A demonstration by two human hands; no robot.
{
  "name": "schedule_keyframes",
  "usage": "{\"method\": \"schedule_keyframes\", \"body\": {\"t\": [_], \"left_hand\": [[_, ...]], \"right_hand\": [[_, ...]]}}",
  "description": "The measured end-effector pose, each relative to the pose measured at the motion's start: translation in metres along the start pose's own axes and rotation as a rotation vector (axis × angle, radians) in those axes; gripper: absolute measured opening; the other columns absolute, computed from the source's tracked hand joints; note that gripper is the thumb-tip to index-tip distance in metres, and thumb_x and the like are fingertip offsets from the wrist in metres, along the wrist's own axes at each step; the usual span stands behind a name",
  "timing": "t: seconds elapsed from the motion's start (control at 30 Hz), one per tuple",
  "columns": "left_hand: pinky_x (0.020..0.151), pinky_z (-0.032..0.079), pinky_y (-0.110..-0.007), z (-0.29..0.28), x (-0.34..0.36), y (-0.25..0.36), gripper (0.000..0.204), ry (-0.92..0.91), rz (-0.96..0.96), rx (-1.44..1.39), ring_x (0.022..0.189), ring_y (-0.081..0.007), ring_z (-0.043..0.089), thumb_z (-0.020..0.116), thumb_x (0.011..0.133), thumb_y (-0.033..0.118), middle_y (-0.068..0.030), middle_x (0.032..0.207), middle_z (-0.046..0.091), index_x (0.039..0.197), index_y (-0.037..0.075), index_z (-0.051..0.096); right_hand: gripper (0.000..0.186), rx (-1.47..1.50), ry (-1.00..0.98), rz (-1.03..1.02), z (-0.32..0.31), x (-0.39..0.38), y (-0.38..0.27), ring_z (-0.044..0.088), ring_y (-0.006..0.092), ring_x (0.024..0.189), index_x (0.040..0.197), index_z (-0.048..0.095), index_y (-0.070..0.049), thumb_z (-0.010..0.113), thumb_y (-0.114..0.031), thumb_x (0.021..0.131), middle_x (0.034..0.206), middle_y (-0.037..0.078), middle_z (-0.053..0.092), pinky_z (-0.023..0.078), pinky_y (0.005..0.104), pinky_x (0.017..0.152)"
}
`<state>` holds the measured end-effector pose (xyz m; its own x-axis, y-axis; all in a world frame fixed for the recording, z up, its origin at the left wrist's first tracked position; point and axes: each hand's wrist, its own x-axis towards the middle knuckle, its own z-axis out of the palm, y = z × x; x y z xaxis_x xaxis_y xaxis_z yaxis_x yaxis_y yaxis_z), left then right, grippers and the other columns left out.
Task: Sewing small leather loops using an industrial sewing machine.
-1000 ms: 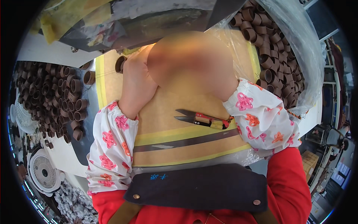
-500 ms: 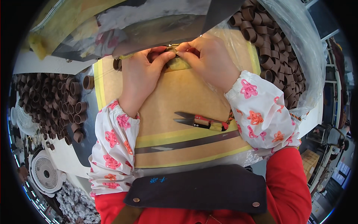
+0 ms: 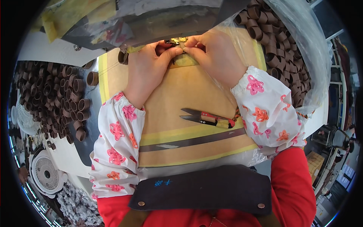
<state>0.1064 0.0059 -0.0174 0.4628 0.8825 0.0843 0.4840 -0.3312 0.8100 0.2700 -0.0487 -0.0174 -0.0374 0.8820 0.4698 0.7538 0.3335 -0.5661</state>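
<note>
My left hand (image 3: 145, 73) and my right hand (image 3: 219, 58) meet beneath the dark overhanging head of a machine (image 3: 140, 24), at a small lit metal fitting (image 3: 176, 40). Both have thumbs and fingertips closed on a small brownish piece (image 3: 180, 47), partly hidden and too small to make out well. Under them lies a tan work surface (image 3: 170, 90) edged with yellow tape. Red-and-black thread snips (image 3: 207, 119) lie on it between my forearms, blades pointing left. A brown ring (image 3: 123, 57) is just left of my left hand, by some threads.
Heaps of brown rings lie left (image 3: 56, 90) on a dark-and-white table (image 3: 81, 151) and right (image 3: 280, 56), beside crumpled clear plastic (image 3: 314, 49). A white fan (image 3: 46, 174) stands at lower left near silvery crumpled material (image 3: 75, 200). Shelving (image 3: 334, 75) and cartons (image 3: 314, 164) are at far right.
Both hands have shifted slightly farther up toward the lit fitting, still pinched close together. A second ago a blurred patch covered them, so their earlier grip is unclear.
</note>
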Motion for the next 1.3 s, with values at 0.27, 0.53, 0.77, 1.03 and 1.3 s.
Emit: {"method": "schedule_keyframes", "body": {"t": [0.27,0.53,0.77,1.03,1.3], "left_hand": [[0.049,0.036,-0.017,0.000,0.002,-0.013,0.024,0.034,0.066,0.041,0.055,-0.0007,0.046,0.068,0.076,0.020,0.0022,0.062,0.058,0.084,-0.002,0.063],[0.049,0.035,-0.016,0.000,0.001,-0.015,0.021,0.020,0.077,0.001,0.054,-0.0008,0.044,0.068,0.077,0.016,0.0036,0.061,0.056,0.085,-0.002,0.063],[0.051,0.040,-0.025,0.002,-0.002,-0.004,0.027,0.088,0.180,0.145,0.053,-0.0107,0.052,0.068,0.073,0.025,-0.0045,0.061,0.060,0.082,0.000,0.063],[0.054,0.041,-0.031,-0.008,0.000,0.003,0.028,0.037,0.184,0.312,0.051,-0.0182,0.054,0.068,0.072,0.027,-0.0049,0.058,0.057,0.075,0.000,0.061],[0.062,0.037,-0.028,-0.013,-0.023,0.010,0.028,-0.201,0.169,0.053,0.048,-0.0125,0.043,0.074,0.067,0.025,0.0003,0.051,0.045,0.065,0.004,0.055]], "right_hand": [[0.013,-0.101,-0.131,0.083,-0.002,0.006,-0.006,0.053,0.0220,0.055,0.077,0.064,-0.003,0.062,-0.016,0.074,0.059,0.011,0.054,0.039,0.0326,0.051],[0.013,-0.114,-0.042,0.021,0.002,0.002,-0.001,0.053,0.0221,0.057,0.075,0.063,-0.005,0.063,-0.018,0.073,0.062,0.009,0.054,0.040,0.0328,0.054],[0.013,-0.039,-0.022,0.024,0.004,-0.001,0.001,0.052,0.0220,0.058,0.075,0.059,-0.003,0.064,-0.015,0.072,0.068,0.009,0.053,0.041,0.0319,0.055],[0.013,0.145,-0.063,0.016,-0.001,0.002,0.007,0.052,0.0212,0.057,0.074,0.058,-0.003,0.064,-0.014,0.070,0.067,0.009,0.053,0.040,0.0320,0.052],[0.015,0.122,-0.157,0.204,-0.017,-0.025,-0.025,0.054,0.0131,0.059,0.083,0.061,-0.004,0.065,-0.014,0.073,0.066,0.006,0.057,0.042,0.0268,0.054]]}}
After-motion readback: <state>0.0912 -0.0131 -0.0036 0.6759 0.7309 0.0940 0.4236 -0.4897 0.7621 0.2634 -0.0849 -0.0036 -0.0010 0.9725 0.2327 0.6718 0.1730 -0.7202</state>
